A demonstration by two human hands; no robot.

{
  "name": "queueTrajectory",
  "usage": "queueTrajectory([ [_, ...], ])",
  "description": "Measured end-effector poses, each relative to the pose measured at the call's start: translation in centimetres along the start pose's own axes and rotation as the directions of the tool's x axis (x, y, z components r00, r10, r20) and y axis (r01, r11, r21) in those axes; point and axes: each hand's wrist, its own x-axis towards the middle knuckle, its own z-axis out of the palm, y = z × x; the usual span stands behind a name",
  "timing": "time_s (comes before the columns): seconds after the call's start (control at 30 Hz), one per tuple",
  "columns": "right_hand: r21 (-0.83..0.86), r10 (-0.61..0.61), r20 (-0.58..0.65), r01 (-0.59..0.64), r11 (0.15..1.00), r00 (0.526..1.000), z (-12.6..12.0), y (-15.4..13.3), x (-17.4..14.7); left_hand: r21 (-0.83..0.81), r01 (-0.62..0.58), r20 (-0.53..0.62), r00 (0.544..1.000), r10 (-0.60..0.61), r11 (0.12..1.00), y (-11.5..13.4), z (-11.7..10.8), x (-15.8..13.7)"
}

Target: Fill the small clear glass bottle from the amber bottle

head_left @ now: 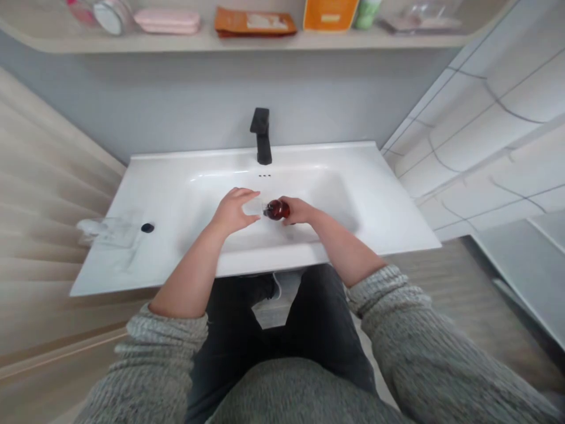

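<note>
My right hand [298,211] is closed around a reddish-brown bottle [276,209], which is tilted with its neck to the left. The bottle's mouth is at the rim of a small clear cup [253,206]. Thumb and fingers of my left hand [233,213] grip this cup from its left side. Both hands are above the basin of the white sink [318,254]. Whether liquid is in the cup or flowing into it is too blurred to tell. On the left counter lies a round black cap [147,228].
A crumpled clear plastic bag [112,231] lies on the left counter. The black faucet [263,138] rises behind the basin. Above it, a shelf [256,44] holds a pink case [168,20], orange packets [255,22] and other items. White tiles [477,135] line the right side.
</note>
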Motion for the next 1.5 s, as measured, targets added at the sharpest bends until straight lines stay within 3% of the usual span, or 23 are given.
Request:
queueTrajectory([
  [1.5, -0.044, -0.008, 0.011, 0.009, 0.999, 1.000, 0.1, 0.5, 0.1, 0.066, -0.031, 0.090, 0.996, 0.025, 0.997, 1.6, -1.0, 0.4],
])
